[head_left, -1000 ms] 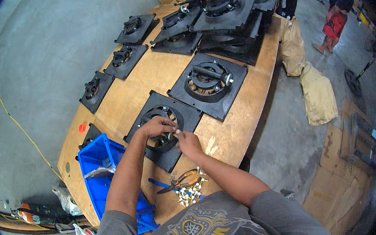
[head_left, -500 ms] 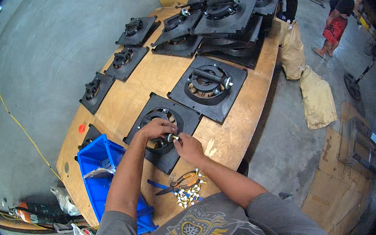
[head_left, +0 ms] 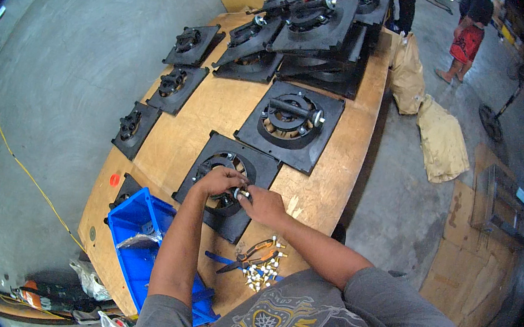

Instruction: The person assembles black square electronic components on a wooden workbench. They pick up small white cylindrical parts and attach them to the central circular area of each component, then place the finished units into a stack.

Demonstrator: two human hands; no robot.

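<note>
A black square plate (head_left: 261,162) with a round, ring-shaped middle lies flat on the table in front of me. My left hand (head_left: 224,181) rests over the ring, its fingers curled round the end of a black cylinder that they mostly hide. From the right, my right hand (head_left: 265,206) meets it, thumb and fingers pinched on a small white-and-brass fitting (head_left: 243,194) at that end. Close to my body lies a loose heap of similar white-and-brass fittings (head_left: 261,273). Beside the heap are orange-handled pliers (head_left: 254,253).
Another black plate assembly (head_left: 291,123) lies just beyond, with more stacked at the back (head_left: 316,31) and several along the left edge (head_left: 177,86). A blue bin (head_left: 132,223) stands by my left forearm. The wooden table (head_left: 200,114) has a red round piece (head_left: 115,180) on it.
My right fingers have shifted slightly around the small fitting. My left hand stays at the cylinder's end, and the plate lies where it was.
</note>
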